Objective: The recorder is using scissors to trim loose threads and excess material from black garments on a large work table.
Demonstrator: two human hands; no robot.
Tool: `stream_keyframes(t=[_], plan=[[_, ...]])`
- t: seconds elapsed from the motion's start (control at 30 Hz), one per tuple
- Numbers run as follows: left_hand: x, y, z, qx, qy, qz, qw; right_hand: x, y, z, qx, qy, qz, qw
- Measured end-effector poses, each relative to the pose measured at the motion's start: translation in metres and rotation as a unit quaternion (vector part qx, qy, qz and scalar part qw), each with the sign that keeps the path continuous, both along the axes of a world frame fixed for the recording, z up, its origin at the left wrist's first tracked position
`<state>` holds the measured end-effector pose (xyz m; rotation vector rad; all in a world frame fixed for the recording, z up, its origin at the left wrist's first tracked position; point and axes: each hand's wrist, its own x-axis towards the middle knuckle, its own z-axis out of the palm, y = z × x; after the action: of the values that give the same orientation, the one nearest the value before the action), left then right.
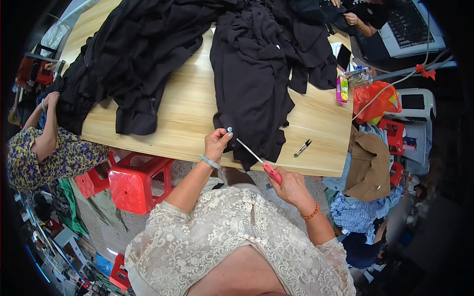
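Observation:
At the near edge of the table, my left hand [216, 144] pinches the edge of a black garment [252, 64]. A small pale blue round piece, like a button [229, 129], shows at its fingertips. My right hand [290, 187] is closed round the red handle of a screwdriver [251, 150]. Its thin metal shaft points up and left, with the tip a little apart from my left fingers. A few dark buttons appear on the cloth beside my left hand. To the right of the garment lies a pair of thread snips [302, 148].
More black garments [133, 54] are heaped across the wooden table [182, 93]. A person in a floral top [49, 153] handles cloth at the left; another person's hands [353, 19] are at the far right. Red stools [136, 182] stand left, and piled clothes [365, 172] lie right.

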<state>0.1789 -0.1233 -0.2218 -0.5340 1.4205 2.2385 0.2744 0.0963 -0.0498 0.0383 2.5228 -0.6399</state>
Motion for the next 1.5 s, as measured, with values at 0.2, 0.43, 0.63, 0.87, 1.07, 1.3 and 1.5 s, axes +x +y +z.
stream_keyframes(t=[0.2, 0.43, 0.63, 0.87, 1.07, 1.3, 1.5], plan=[[-0.022, 0.015, 0.027, 0.255, -0.226, 0.117, 0.933, 0.004, 0.011, -0.011, -0.041, 0.058, -0.047, 0.996], [-0.071, 0.029, -0.029, 0.23, -0.295, 0.217, 0.902, 0.004, 0.015, -0.013, -0.051, 0.075, -0.02, 0.996], [-0.05, 0.039, 0.011, 0.171, -0.061, 0.237, 0.954, -0.003, 0.026, -0.003, -0.03, 0.066, -0.046, 0.996], [-0.032, 0.026, 0.065, -0.125, 0.321, 0.077, 0.936, -0.021, 0.035, 0.029, -0.095, 0.08, -0.024, 0.992], [-0.04, 0.027, 0.069, -0.237, 0.429, 0.05, 0.87, -0.028, 0.037, 0.046, -0.05, 0.049, 0.018, 0.997], [-0.041, 0.029, 0.071, -0.195, 0.351, 0.037, 0.915, -0.044, 0.024, 0.051, -0.032, 0.054, 0.063, 0.996], [-0.05, 0.013, 0.074, 0.008, 0.17, 0.079, 0.982, -0.047, 0.019, 0.054, -0.019, 0.055, 0.052, 0.997]])
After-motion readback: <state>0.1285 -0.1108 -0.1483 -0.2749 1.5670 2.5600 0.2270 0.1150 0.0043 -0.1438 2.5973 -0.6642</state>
